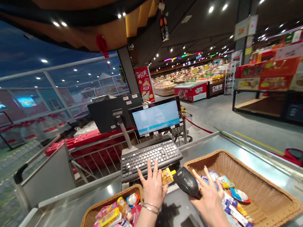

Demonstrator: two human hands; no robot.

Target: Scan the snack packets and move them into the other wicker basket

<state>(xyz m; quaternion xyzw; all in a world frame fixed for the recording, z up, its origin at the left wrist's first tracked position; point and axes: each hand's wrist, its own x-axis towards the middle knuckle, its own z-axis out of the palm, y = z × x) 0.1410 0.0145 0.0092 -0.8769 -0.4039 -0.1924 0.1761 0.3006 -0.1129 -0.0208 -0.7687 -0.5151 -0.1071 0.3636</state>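
Note:
My left hand (152, 188) is near the front edge of the black keyboard (151, 157), with several fingers stretched out. Between its thumb side and the scanner is a small clear pack with yellow contents and a yellow tip (166, 177); it looks pinched by the thumb and forefinger, whose grip is partly hidden. My right hand (208, 197) has a black handheld barcode scanner (187, 181), its head tilted toward the pack. The handle is largely covered by the hand, and some fingers extend over the right wicker basket (274, 194), which contains several small packaged snacks.
A left wicker basket (84, 226) carries colourful packaged sweets and toys. Behind the keyboard stands a lit monitor (156, 117), beside a second screen seen from its back (104, 116). The metal counter (55, 211) runs beneath both baskets. A red rope barrier (199, 126) hangs beyond.

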